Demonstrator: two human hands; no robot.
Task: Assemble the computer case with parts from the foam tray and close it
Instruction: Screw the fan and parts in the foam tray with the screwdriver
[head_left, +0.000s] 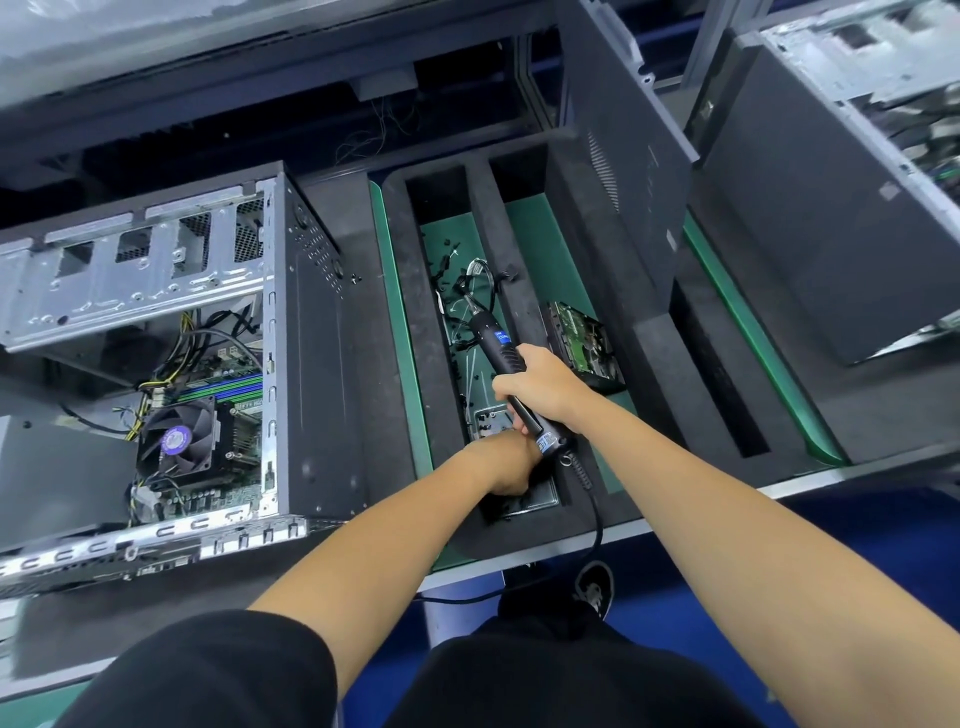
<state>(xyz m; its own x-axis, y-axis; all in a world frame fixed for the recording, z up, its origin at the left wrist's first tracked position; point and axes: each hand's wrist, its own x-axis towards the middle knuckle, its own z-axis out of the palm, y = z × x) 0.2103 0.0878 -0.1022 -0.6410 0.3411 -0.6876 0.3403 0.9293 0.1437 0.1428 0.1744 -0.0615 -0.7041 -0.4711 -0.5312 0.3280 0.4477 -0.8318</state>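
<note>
The open computer case (291, 322) lies on its side at the left, showing its motherboard and a CPU fan (179, 439). To its right sits the black foam tray (441, 332) with long slots. My right hand (540, 387) grips a black electric screwdriver (501, 345) above the left slot, its tip pointing away from me. My left hand (506, 462) reaches down into the near end of that slot, beside a metal part (488, 418); its fingers are hidden. A hard drive (584, 343) lies in the neighbouring slot.
Loose cables and small black bits (467, 291) litter the far part of the left slot. A dark side panel (628, 156) leans upright behind the tray. Another case (831, 182) stands at the right. The screwdriver's cord (595, 519) hangs over the table's front edge.
</note>
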